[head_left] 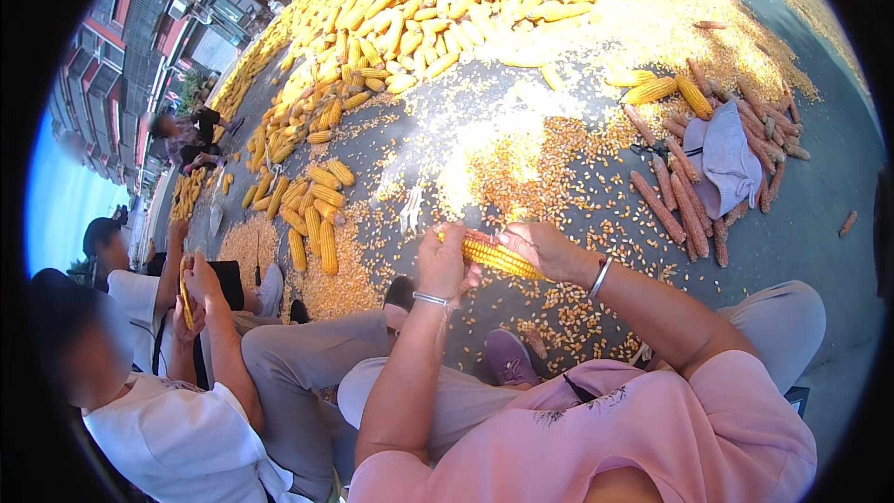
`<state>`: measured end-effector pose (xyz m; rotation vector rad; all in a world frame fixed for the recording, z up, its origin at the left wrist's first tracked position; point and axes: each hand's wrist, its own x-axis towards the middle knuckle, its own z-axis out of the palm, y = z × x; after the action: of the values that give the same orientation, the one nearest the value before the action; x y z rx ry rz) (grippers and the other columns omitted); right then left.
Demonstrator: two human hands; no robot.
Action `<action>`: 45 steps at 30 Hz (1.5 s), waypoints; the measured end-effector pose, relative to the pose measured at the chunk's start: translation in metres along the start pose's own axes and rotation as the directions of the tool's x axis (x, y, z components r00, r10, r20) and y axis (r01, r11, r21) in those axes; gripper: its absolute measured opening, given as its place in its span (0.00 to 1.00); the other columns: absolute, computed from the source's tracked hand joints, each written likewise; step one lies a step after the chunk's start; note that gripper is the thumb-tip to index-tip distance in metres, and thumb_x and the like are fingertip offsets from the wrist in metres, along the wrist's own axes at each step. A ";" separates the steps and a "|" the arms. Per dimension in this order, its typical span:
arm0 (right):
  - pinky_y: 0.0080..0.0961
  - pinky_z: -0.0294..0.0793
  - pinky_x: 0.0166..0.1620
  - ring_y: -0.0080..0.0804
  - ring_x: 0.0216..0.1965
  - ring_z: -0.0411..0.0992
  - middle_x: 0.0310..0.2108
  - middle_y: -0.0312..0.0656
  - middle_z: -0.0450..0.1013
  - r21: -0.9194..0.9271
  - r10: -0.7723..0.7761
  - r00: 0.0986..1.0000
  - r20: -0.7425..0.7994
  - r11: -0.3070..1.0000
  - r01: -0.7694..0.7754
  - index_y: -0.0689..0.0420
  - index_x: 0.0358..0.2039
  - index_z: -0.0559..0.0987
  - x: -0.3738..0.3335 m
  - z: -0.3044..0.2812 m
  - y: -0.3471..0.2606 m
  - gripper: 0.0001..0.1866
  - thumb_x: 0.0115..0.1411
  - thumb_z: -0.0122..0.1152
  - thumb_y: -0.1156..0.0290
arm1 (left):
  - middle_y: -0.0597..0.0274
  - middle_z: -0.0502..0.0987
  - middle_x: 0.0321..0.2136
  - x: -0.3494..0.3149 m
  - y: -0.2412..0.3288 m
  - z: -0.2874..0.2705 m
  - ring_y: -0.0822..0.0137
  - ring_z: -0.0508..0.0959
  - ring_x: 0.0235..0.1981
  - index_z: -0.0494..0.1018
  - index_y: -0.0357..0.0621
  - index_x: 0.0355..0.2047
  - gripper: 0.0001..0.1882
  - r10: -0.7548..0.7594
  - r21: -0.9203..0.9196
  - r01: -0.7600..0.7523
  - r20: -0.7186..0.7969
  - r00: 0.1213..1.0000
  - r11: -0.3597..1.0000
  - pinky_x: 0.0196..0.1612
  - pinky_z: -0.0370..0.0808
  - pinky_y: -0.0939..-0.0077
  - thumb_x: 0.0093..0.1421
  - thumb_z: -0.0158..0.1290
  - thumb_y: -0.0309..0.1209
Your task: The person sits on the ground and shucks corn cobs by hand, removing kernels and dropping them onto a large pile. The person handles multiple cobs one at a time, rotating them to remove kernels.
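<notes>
A yellow ear of corn (505, 259) lies across the space between my two hands, above the ground in front of my knees. Part of its upper side is stripped to the reddish cob, while yellow kernels cover the rest. My left hand (441, 263) is closed around its left end. At the other end, my right hand (548, 250) grips it from above, with the thumb pressed along the kernels. Below and beyond the hands, loose kernels (521, 163) are scattered over the grey ground.
A big heap of corn ears (410, 19) spreads across the far side. Bare reddish cobs (684, 210) lie at the right, with a pale cap (724, 160) on them. Close at my left sits a person in a white shirt (177, 433); others sit beyond. My purple shoe (509, 357) rests among kernels.
</notes>
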<state>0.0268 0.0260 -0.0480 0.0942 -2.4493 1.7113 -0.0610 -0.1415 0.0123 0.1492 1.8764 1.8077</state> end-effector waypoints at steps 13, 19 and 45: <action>0.46 0.72 0.31 0.57 0.24 0.73 0.24 0.57 0.74 -0.138 -0.135 0.991 0.008 0.981 0.135 0.61 0.34 0.78 -0.009 0.021 0.007 0.25 0.72 0.39 0.55 | 0.54 0.74 0.15 -0.009 -0.015 -0.005 0.67 0.69 0.07 0.74 0.33 0.27 0.18 -0.102 -0.007 0.102 -0.089 0.991 0.995 0.07 0.64 0.74 0.66 0.44 0.37; 0.46 0.70 0.27 0.54 0.19 0.70 0.19 0.56 0.70 -0.379 -0.329 0.942 -0.062 0.881 0.283 0.62 0.29 0.77 -0.010 0.010 0.020 0.25 0.73 0.40 0.57 | 0.53 0.72 0.12 0.031 -0.050 -0.010 0.64 0.69 0.06 0.71 0.33 0.25 0.19 0.141 0.134 -0.120 -0.153 0.978 0.984 0.07 0.64 0.71 0.65 0.46 0.38; 0.46 0.69 0.38 0.55 0.34 0.74 0.31 0.58 0.74 0.052 0.056 0.995 -0.079 0.997 -0.052 0.62 0.35 0.77 -0.015 0.008 0.034 0.29 0.70 0.41 0.46 | 0.50 0.74 0.14 0.009 -0.026 0.004 0.62 0.71 0.06 0.70 0.31 0.28 0.17 0.180 0.192 -0.173 -0.016 0.984 0.966 0.06 0.67 0.70 0.66 0.46 0.36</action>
<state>0.0362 0.0300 -0.0842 -0.0344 -2.3730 1.7628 -0.0599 -0.1367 -0.0152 0.3673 2.1173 1.7496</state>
